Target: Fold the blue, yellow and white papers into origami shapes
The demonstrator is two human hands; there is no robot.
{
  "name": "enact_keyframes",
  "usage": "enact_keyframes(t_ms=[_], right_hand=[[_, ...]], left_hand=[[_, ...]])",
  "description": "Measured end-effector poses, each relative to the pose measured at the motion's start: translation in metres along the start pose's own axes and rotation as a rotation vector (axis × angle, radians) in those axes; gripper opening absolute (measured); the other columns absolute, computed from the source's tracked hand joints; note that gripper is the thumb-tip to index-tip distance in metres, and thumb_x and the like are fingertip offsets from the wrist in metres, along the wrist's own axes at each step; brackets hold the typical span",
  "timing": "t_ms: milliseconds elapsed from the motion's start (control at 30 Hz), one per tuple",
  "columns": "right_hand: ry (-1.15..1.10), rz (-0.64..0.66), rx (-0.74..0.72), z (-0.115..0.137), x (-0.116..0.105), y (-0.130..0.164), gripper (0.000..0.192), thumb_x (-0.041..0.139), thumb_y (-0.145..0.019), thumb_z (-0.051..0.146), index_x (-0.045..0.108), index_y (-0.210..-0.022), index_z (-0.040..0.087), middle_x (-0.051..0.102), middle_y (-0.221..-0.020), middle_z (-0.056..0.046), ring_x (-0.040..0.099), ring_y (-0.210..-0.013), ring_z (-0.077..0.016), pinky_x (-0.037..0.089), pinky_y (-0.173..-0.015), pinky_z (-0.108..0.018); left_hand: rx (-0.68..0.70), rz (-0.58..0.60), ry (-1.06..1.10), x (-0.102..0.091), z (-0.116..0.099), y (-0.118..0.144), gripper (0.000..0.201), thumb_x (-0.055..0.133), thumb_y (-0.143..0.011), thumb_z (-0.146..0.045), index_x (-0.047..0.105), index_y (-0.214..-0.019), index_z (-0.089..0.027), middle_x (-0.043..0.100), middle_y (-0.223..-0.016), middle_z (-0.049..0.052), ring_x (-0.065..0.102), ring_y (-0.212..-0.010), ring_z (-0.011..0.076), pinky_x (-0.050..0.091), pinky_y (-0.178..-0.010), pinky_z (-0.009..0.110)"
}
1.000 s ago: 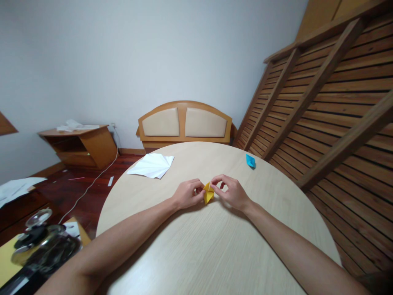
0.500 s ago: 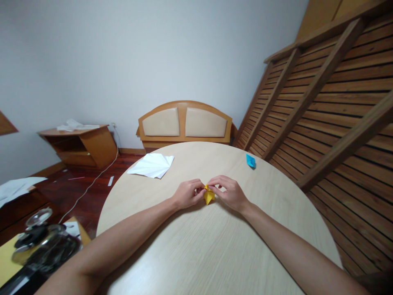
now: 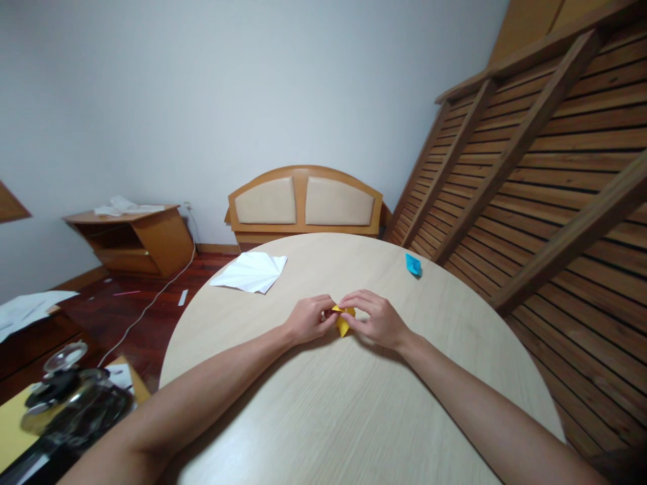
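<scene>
Yellow folded paper [image 3: 344, 319] at frame centre, flatter and more hidden than a second ago; then an upright open diamond between the fingertips, now pressed low against the round table [image 3: 313, 417]; top flap folded down since, only a small wedge peeking out below the fingers; judging by that, a crease in the middle of being set, fold nearly closed.

Left hand [image 3: 308, 319] just left of centre, thumb and fingers pinched together on the paper's left corner, placed much as before; right hand [image 3: 377, 319] just right of centre, shifted inward and down over the piece, fingers closed and pressing its upper edge; both hands touching each other across the paper.

White fan-creased sheet [image 3: 250, 271] up and left of the hands, well apart, unmoved; small blue folded piece [image 3: 413, 264] in the upper right of the tabletop, likewise unmoved; padded wooden headboard [image 3: 304, 201] beyond the far rim; slatted wood panel [image 3: 556, 175] filling the right side.
</scene>
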State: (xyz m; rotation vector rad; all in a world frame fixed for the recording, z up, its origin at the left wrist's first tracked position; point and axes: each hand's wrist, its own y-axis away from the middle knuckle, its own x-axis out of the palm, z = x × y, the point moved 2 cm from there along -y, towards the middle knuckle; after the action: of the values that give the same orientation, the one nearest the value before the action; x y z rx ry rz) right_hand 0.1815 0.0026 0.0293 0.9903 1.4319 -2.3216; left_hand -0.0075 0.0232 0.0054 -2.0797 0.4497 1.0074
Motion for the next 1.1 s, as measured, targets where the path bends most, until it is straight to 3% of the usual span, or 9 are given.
enact_keyframes(t_ms=[233, 500, 1100], right_hand=[[-0.042, -0.038, 0.011, -0.0021, 0.0021, -0.0004, 0.007, 0.063, -0.093, 0.021, 0.069, -0.093, 0.022, 0.073, -0.092, -0.004, 0.067, -0.087, -0.0195, 0.053, -0.081, -0.035], [-0.039, -0.059, 0.108, -0.0059, 0.0055, 0.0025, 0.005, 0.061, -0.094, 0.022, 0.064, -0.098, 0.022, 0.071, -0.091, -0.003, 0.066, -0.084, -0.0187, 0.053, -0.077, -0.033], [-0.083, -0.045, 0.207, -0.0086, 0.0070, 0.0035, 0.012, 0.061, -0.094, 0.027, 0.063, -0.104, 0.023, 0.071, -0.093, -0.003, 0.068, -0.084, -0.0186, 0.055, -0.078, -0.034]], left_hand=[[0.000, 0.000, 0.032, 0.0003, -0.0015, -0.0005, 0.016, 0.053, -0.092, -0.024, 0.066, -0.087, -0.017, 0.062, -0.077, 0.001, 0.057, -0.064, 0.0107, 0.043, -0.061, 0.020], [-0.021, -0.032, 0.093, -0.0023, -0.0037, 0.0001, 0.020, 0.053, -0.095, -0.031, 0.067, -0.097, -0.017, 0.070, -0.081, 0.002, 0.061, -0.062, 0.0113, 0.046, -0.061, 0.021], [-0.001, -0.059, 0.086, -0.0038, -0.0052, 0.0006, 0.024, 0.047, -0.097, -0.031, 0.066, -0.090, -0.017, 0.071, -0.077, 0.003, 0.062, -0.058, 0.0112, 0.047, -0.057, 0.021]])
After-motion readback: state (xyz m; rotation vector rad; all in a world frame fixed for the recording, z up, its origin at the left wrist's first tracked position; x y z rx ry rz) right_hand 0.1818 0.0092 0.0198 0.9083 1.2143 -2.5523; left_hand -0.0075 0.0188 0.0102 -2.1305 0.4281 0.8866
